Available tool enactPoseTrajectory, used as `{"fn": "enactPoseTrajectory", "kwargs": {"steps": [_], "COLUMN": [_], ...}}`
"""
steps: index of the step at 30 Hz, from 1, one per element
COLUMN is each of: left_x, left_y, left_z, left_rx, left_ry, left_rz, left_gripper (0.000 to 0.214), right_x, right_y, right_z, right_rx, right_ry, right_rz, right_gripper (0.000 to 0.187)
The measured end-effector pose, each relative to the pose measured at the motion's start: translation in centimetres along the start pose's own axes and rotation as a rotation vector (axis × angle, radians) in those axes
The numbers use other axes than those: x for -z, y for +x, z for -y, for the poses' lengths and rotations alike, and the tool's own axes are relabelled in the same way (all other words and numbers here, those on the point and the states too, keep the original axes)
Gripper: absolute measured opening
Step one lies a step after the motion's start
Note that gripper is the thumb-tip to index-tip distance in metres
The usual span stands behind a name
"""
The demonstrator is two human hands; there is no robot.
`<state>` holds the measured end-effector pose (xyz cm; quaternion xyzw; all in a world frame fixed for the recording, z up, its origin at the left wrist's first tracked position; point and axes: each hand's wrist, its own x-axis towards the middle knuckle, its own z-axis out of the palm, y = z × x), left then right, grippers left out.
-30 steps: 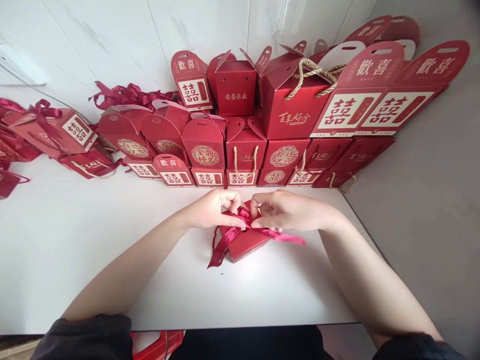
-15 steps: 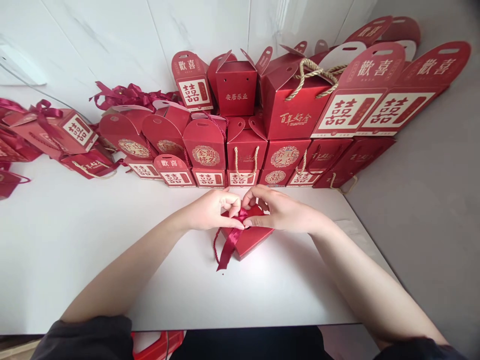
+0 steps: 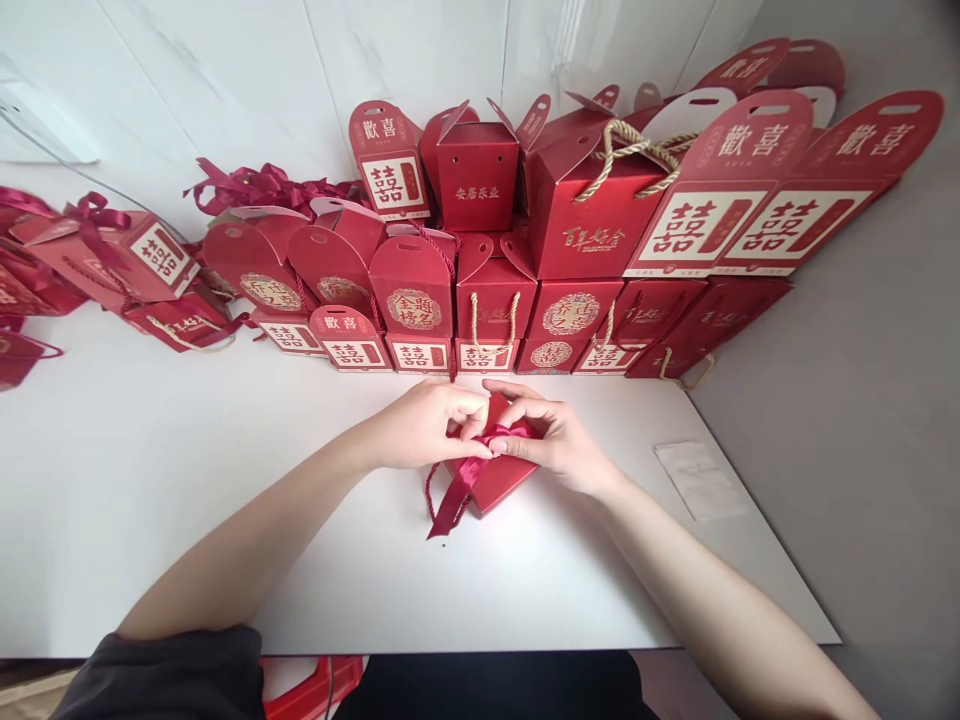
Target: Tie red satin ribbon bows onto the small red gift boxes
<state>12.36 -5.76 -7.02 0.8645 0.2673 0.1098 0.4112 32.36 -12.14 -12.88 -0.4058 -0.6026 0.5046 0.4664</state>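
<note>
A red gift box (image 3: 501, 484) rests on the white table in front of me, partly covered by my hands. Across its top runs a shiny dark-red ribbon (image 3: 455, 497), looped near the middle, with one tail hanging over the box's left side. My left hand (image 3: 439, 425) pinches the ribbon between thumb and curled fingers. Close against it, my right hand (image 3: 553, 438) pinches another part of the ribbon with thumb and forefinger. A twisted dark-red cord (image 3: 428, 490) loops out at the left of the box.
Red boxes (image 3: 495, 190) with gold or white panels stand stacked along the wall. More boxes, ribbon-tied, lie at the left (image 3: 105, 250). A white paper sheet (image 3: 697, 480) lies to the right on the table (image 3: 337, 580). A red stool (image 3: 315, 690) shows below the edge.
My right hand has shifted slightly right and turned, drawing a ribbon loop out to the right. My left hand stays nearly in place, and the white paper has come into clear view.
</note>
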Motion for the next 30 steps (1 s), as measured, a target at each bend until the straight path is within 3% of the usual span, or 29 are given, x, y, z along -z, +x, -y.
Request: {"fn": "enactPoseTrajectory", "kwargs": {"steps": [3, 6, 11, 15, 20, 25, 30], "left_x": [0.3, 0.7, 1.0, 0.7, 0.0, -0.4, -0.4], "left_y": [0.1, 0.2, 0.3, 0.2, 0.1, -0.1, -1.0], "left_z": [0.3, 0.5, 0.3, -0.1, -0.5, -0.9, -2.0], "left_rx": [0.068, 0.102, 0.132, 0.124, 0.168, 0.134, 0.036], "left_ry": [-0.198, -0.296, -0.351, -0.306, -0.22, -0.167, 0.096], "left_rz": [0.077, 0.137, 0.151, 0.136, 0.019, -0.001, -0.034], "left_gripper": [0.036, 0.037, 0.03, 0.021, 0.029, 0.022, 0.007], "right_x": [0.3, 0.9, 1.5, 1.1, 0.8, 1.0, 1.6], "right_y": [0.0, -0.1, -0.2, -0.3, -0.2, -0.4, -1.0], "right_z": [-0.3, 0.0, 0.7, 0.6, 0.6, 1.1, 1.2], "right_rx": [0.08, 0.171, 0.282, 0.296, 0.297, 0.299, 0.199], "right_ry": [0.004, -0.107, -0.285, -0.33, -0.346, -0.371, -0.393], "right_rz": [0.008, 0.1, 0.182, 0.16, 0.147, 0.157, 0.045], "right_gripper": [0.01, 0.003, 0.02, 0.022, 0.019, 0.014, 0.009]}}
